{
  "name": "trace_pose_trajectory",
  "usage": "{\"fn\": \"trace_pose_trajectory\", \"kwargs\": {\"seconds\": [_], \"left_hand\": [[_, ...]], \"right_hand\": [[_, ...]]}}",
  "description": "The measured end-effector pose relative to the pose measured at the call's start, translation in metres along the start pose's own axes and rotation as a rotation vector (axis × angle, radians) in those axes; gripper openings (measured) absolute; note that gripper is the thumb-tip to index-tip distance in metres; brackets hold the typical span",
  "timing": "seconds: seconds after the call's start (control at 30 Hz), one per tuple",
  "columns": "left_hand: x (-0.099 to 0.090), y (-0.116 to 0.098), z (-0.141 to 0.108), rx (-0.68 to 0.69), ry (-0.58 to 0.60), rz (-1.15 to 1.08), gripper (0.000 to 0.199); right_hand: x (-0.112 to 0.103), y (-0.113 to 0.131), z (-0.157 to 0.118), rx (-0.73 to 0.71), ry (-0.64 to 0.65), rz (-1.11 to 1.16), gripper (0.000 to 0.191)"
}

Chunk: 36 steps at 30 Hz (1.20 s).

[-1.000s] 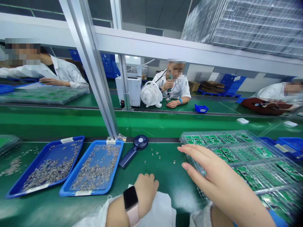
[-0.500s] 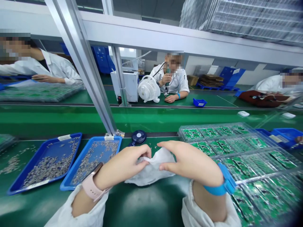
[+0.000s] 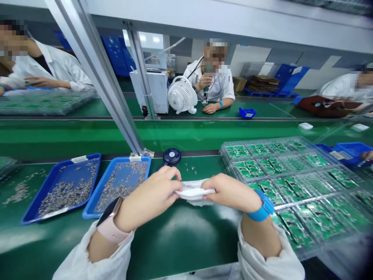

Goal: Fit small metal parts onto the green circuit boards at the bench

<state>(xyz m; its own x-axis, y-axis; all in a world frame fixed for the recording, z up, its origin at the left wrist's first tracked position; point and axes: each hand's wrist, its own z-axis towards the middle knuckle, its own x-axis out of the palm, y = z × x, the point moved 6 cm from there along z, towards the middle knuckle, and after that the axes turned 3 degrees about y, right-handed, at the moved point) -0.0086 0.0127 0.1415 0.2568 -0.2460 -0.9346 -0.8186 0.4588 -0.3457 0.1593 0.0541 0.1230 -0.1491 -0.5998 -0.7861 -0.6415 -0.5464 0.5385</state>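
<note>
A white cloth (image 3: 194, 192), thin and folded over on itself, is held between my two hands above the green table (image 3: 175, 241). The fingers of my left hand (image 3: 157, 188) pinch its left edge. My right hand (image 3: 225, 190) grips the right end, thumb below and fingers on top. Just beyond the cloth a few tiny metal parts (image 3: 192, 169) lie loose. A small dark blue fan (image 3: 171, 156) lies behind my left hand.
Two blue trays (image 3: 60, 213) (image 3: 87, 210) of small metal parts stand at left, beside a scattered heap (image 3: 21, 192). Clear plastic trays (image 3: 247, 179) of green circuit boards fill the right. A metal post (image 3: 116, 105) rises behind. Co-workers sit across the bench near a white fan (image 3: 182, 95).
The cloth, spread and drooping before, is now folded into a narrower strip. My right fingers have closed on it. My view has tilted downward a little.
</note>
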Motion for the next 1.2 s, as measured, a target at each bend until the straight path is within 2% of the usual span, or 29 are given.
{"fn": "trace_pose_trajectory", "kwargs": {"seconds": [0.17,0.23,0.33,0.4,0.5,0.57,0.7,0.77,0.83,0.93,1.0,1.1,1.2], "left_hand": [[0.037,-0.01,0.005,0.068,0.324,-0.014,0.013],[0.047,-0.005,0.014,0.047,0.367,0.021,0.012],[0.061,0.008,0.028,-0.023,0.391,0.069,0.02],[0.067,0.016,0.033,-0.071,0.38,0.096,0.035],[0.065,0.02,0.033,-0.113,0.279,0.125,0.049],[0.059,0.016,0.029,-0.11,0.237,0.134,0.045],[0.049,0.001,0.02,-0.077,0.219,0.169,0.032],[0.052,-0.008,0.015,-0.078,0.198,0.179,0.028],[0.063,-0.012,0.006,-0.127,0.127,0.191,0.029],[0.097,-0.015,-0.019,-0.222,-0.075,0.271,0.039],[0.127,-0.021,-0.04,-0.198,-0.189,0.335,0.047],[0.164,-0.031,-0.073,-0.164,-0.277,0.421,0.058],[0.183,-0.048,-0.103,-0.115,-0.29,0.474,0.065]], "right_hand": [[0.05,-0.021,0.004,-0.119,0.243,0.181,0.014],[0.059,-0.032,0.013,-0.083,0.247,0.158,0.015],[0.063,-0.045,0.023,0.024,0.154,0.049,0.018],[0.064,-0.05,0.021,0.101,0.098,0.001,0.029],[0.065,-0.057,0.012,0.235,0.051,-0.039,0.036],[0.061,-0.059,0.007,0.278,-0.013,-0.053,0.038],[0.044,-0.055,0.008,0.271,-0.23,-0.105,0.031],[0.043,-0.046,0.009,0.236,-0.29,-0.09,0.027],[0.049,-0.03,0.005,0.194,-0.375,-0.063,0.027],[0.082,0.001,-0.008,0.102,-0.5,-0.054,0.037],[0.121,0.019,-0.015,-0.005,-0.442,-0.08,0.057],[0.174,0.023,-0.03,-0.031,-0.363,-0.168,0.083],[0.204,0.017,-0.051,-0.075,-0.356,-0.244,0.087]]}}
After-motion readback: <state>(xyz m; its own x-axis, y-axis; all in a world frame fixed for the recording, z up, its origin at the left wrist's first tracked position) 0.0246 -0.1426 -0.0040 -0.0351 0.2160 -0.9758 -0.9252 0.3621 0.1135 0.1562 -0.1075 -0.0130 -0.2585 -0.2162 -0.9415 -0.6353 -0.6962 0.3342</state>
